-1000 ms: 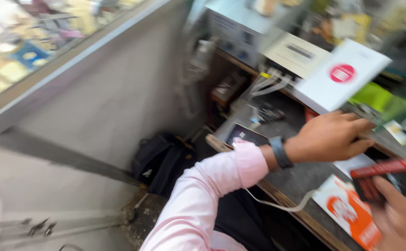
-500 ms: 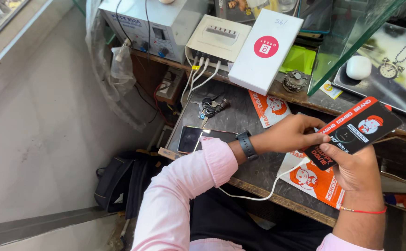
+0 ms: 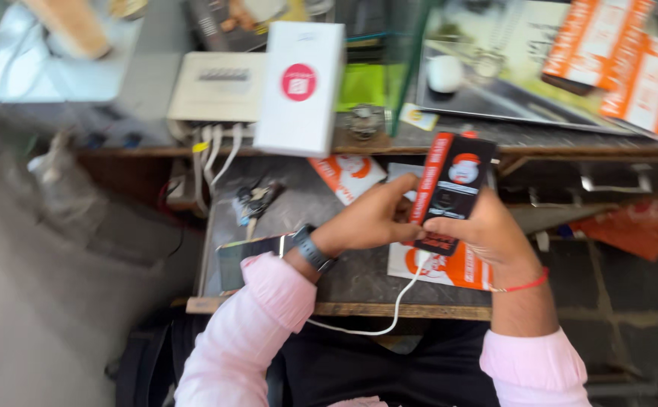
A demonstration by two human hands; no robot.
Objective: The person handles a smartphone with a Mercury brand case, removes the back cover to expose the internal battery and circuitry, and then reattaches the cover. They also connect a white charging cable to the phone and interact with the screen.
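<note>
A flat black and orange package [image 3: 451, 188] is held upright over the dark worktop [image 3: 359, 275] by both hands. My right hand [image 3: 487, 230] grips its lower right side, thumb across the front. My left hand [image 3: 370, 218] holds its left edge with the fingers curled behind it. The left wrist wears a dark watch [image 3: 312, 249]. A white cable [image 3: 389, 313] runs from under the package and loops over the front edge of the worktop.
A phone [image 3: 250, 252] lies on the worktop by my left forearm. Orange leaflets [image 3: 348, 175] lie under and beside the hands. A white box with a red round mark [image 3: 299, 87] leans on a cream device [image 3: 216, 87]. More orange packages [image 3: 623, 53] lie top right.
The camera swung right, so the worktop now sits centred. Both hands drew together and the package turned from slanted to nearly upright.
</note>
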